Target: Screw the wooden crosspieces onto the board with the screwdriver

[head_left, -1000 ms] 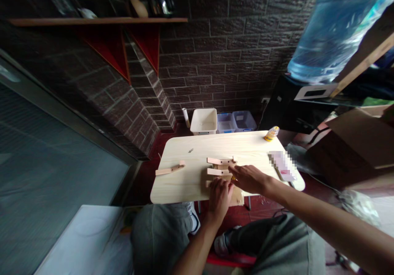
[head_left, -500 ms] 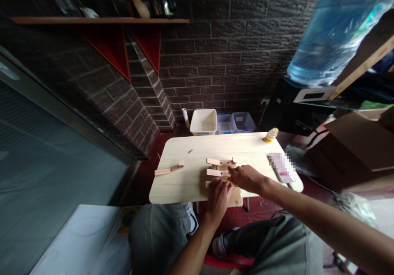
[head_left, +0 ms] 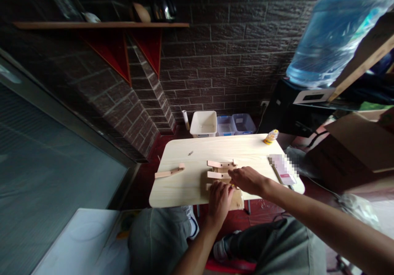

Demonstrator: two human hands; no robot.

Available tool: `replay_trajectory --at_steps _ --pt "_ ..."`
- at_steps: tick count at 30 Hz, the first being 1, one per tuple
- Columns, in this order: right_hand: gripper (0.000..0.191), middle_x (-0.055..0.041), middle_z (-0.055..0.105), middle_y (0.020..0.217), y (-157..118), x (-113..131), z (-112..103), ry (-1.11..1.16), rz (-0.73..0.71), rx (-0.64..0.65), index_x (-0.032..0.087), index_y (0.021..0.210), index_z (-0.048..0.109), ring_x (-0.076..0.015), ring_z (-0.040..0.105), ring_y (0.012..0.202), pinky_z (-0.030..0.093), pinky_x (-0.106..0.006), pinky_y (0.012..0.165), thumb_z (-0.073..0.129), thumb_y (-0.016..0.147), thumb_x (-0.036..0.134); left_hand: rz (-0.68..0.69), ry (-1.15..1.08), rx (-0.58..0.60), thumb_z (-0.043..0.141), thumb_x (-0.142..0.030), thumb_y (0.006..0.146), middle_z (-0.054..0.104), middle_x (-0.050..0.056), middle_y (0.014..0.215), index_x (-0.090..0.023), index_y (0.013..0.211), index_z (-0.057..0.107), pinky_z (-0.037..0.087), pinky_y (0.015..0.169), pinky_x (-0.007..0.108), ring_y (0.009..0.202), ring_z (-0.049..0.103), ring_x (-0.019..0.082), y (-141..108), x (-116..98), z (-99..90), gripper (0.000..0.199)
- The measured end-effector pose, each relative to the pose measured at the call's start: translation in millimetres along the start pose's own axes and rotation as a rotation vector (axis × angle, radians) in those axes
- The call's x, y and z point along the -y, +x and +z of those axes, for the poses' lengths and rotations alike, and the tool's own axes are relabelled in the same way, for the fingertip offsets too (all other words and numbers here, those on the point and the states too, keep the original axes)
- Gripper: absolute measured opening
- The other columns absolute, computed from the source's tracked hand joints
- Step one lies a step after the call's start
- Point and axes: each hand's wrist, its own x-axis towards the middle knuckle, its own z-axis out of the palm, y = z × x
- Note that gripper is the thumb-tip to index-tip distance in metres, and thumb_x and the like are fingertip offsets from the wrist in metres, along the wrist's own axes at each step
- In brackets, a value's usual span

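A partly hidden wooden frame (head_left: 218,175) sits at the table's near edge, with pale curved strips lying side by side and dark holes in them. Fingers of my left hand (head_left: 220,195) are curled over its nearest strip. My right hand (head_left: 248,179) reaches in from the right, its fingers closed together at the strips' right ends; what they pinch is hidden. A small yellow spot shows between the two hands. Beneath them, a flat wooden piece (head_left: 236,201) juts past the table edge. A separate curved wooden strip (head_left: 169,171) lies to the left.
On the light table (head_left: 197,147) are some small dark hardware pieces (head_left: 190,153), a clear bottle with yellow parts (head_left: 271,137) and a blurred flat item (head_left: 283,170). Plastic bins (head_left: 203,123) stand behind it against the brick wall. A water dispenser (head_left: 289,102) is at right.
The whole scene sits slightly lower in the picture as the head view shifts. Both hands stay at the wooden frame, with only slight finger movement.
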Motion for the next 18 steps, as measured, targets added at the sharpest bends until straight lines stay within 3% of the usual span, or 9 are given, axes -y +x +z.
replay_trajectory --at_steps 4,9,13,18 --pt "0.027 -0.0147 0.070 0.093 1.8 0.7 3.4 -0.021 0.040 -0.003 0.010 0.112 0.058 -0.0276 0.069 0.085 0.048 -0.032 0.065 0.044 0.098 0.028 -0.007 -0.001 -0.015 0.066 -0.022 0.087 0.065 0.006 0.086 -0.021 0.089 0.063 0.051 0.089 0.041 0.094 0.064 0.023 0.1 0.2 1.3 0.003" --pt "0.035 -0.0170 0.064 0.113 -1.5 -3.8 14.9 -0.054 -0.092 -0.092 0.012 0.128 0.050 -0.0249 0.067 0.092 0.048 -0.031 0.067 0.046 0.094 0.019 -0.005 0.018 -0.030 0.064 -0.020 0.088 0.065 0.006 0.088 -0.020 0.092 0.062 0.052 0.090 0.042 0.094 0.064 0.023 -1.5 0.9 4.2 0.004" --pt "0.028 -0.0126 0.067 0.105 1.0 -4.8 17.9 -0.034 -0.101 -0.057 0.014 0.118 0.054 -0.0234 0.067 0.086 0.048 -0.031 0.065 0.043 0.092 0.013 -0.001 0.016 -0.050 0.067 -0.023 0.087 0.065 0.006 0.087 -0.021 0.091 0.063 0.052 0.089 0.043 0.094 0.064 0.024 -2.4 1.6 6.3 0.007" --pt "0.025 -0.0136 0.068 0.092 3.4 0.1 13.1 -0.025 0.008 -0.039 0.010 0.115 0.054 -0.0251 0.069 0.080 0.049 -0.032 0.062 0.042 0.096 0.022 -0.003 0.014 -0.034 0.065 -0.021 0.088 0.066 0.006 0.090 -0.021 0.094 0.063 0.052 0.092 0.043 0.096 0.064 0.024 -1.9 0.5 4.0 0.006"
